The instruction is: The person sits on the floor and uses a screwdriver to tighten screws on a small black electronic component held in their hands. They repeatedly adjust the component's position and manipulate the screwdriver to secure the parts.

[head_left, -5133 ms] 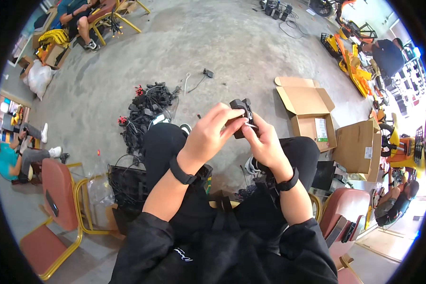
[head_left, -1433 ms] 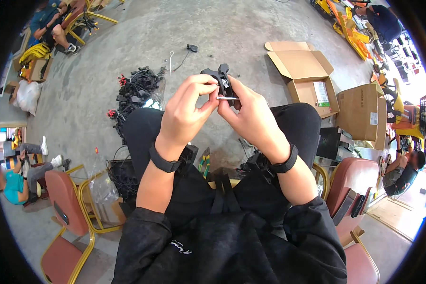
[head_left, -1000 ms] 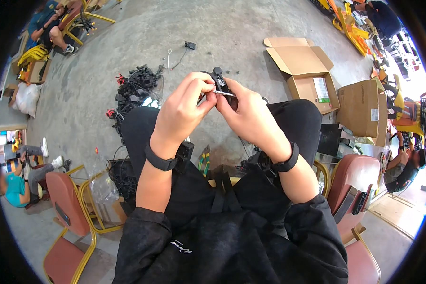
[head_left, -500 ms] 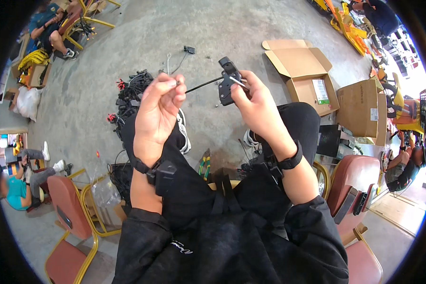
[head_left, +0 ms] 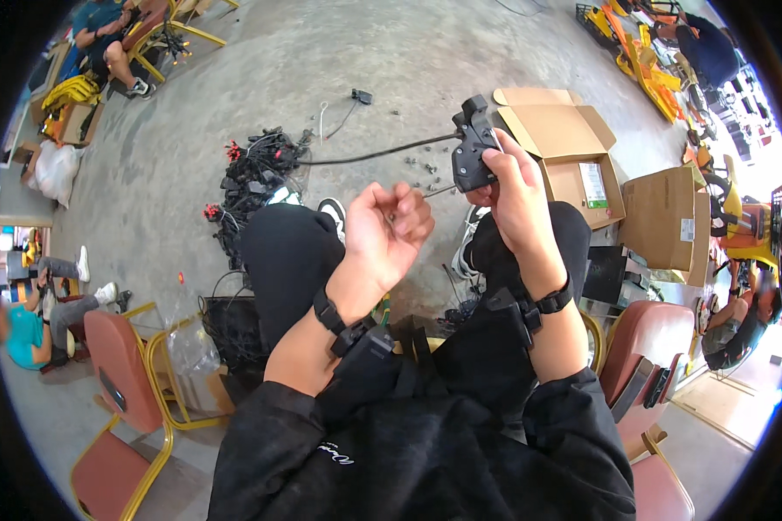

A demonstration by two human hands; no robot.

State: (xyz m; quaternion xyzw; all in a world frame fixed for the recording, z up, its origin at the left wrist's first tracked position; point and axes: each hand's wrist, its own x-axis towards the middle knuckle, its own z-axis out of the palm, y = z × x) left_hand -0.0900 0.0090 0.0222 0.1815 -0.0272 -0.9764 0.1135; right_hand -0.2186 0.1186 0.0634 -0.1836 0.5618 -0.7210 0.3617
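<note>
My right hand point(head_left: 523, 195) grips a black plastic control unit point(head_left: 473, 158) with small screws on its face, thumb pressed over its side. From the unit a black cable point(head_left: 369, 159) runs left to a pile of black cabled parts point(head_left: 265, 165) on the floor. My left hand point(head_left: 381, 233) is closed just below and left of the unit, fingers curled around a thin metal rod point(head_left: 440, 190) that looks like a hex key. The rod's far end meets the lower edge of the unit; whether it sits in a screw is hidden.
Small dark screws point(head_left: 429, 167) lie scattered on the concrete floor. A metal hook-ended rod point(head_left: 322, 119) and a small black part with a wire point(head_left: 361, 96) lie farther off. An open cardboard box point(head_left: 573, 156) stands right; chairs point(head_left: 122, 369) flank me, and other people sit around.
The metal rod, held against the unit by my right hand before, is now in my left hand. My left hand moved right and nearer me; the unit moved right and turned.
</note>
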